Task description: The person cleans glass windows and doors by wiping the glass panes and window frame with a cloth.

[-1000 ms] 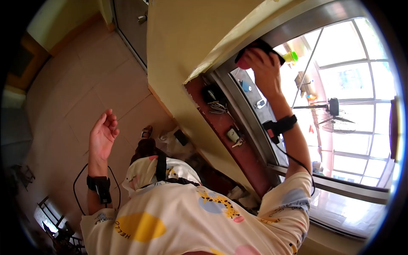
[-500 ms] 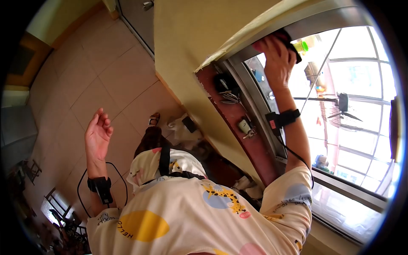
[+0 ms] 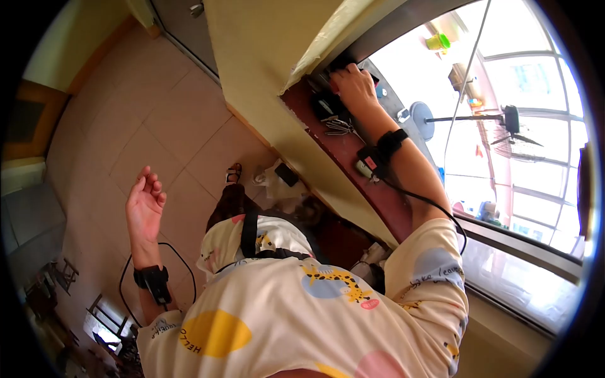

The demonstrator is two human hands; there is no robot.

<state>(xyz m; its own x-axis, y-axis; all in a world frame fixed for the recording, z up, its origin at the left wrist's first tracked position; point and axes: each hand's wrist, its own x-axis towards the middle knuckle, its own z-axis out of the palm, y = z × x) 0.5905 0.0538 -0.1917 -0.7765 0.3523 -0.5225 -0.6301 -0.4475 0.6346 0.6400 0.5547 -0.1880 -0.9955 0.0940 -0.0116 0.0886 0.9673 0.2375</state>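
Observation:
My right hand (image 3: 354, 85) reaches to the far end of the red-brown window sill. Its fingers are closed around a black and red object (image 3: 376, 80), mostly hidden under the hand, whose kind I cannot make out. Close by on the sill lie a black item (image 3: 325, 104), some metal whisk-like wires (image 3: 340, 127) and a small pale item (image 3: 364, 169) partly behind the forearm. My left hand (image 3: 146, 200) hangs over the tiled floor, palm showing, fingers slightly bent and holding nothing.
Beyond the window frame (image 3: 523, 242) are a fan (image 3: 512, 120) and a yellow-green container (image 3: 438, 42). Below the sill, a plastic bag with a dark item (image 3: 287, 174) lies near my sandalled foot (image 3: 234, 173). A yellow wall (image 3: 265, 82) borders the sill.
My right hand has moved with the black and red object from the upper window frame down and left to the sill's far end. The left hand has barely moved.

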